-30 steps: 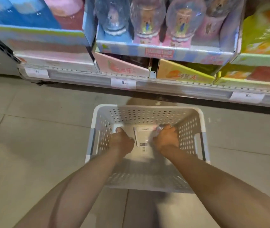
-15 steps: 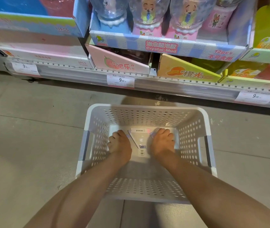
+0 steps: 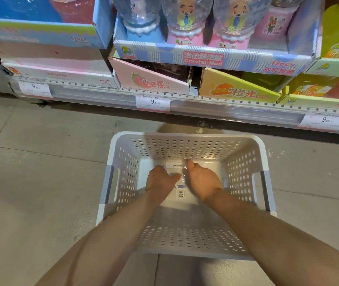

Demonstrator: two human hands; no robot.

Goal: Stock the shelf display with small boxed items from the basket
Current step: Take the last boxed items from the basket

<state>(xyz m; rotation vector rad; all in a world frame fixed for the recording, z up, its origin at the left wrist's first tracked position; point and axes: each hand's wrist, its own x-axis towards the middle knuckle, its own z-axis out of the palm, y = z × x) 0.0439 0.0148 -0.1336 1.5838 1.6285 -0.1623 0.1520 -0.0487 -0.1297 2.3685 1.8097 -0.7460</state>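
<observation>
A white perforated basket [image 3: 245, 168] stands on the floor below the shelf. Both my hands reach down to its bottom. There lie small white boxed items with barcode labels, one [image 3: 180, 193] between my wrists and another [image 3: 174, 165] just beyond my fingers. My left hand [image 3: 160, 181] curls over the boxes from the left, its thumb lying across the top. From the right, my right hand [image 3: 202, 181] grips the same boxes with its thumb raised. The fingers of both hands are hidden behind the backs of the hands.
The low shelf [image 3: 216, 106] runs across the top with price tags on its edge. On it sit a pink display box [image 3: 154, 84], an orange one [image 3: 236, 90] and a Crystal Mud tray [image 3: 205, 58] of globe toys. Grey floor tiles [image 3: 40, 182] surround the basket.
The view has risen slightly toward the shelf. Both hands have shifted on the boxes in the basket, and their thumbs now spread out over the top.
</observation>
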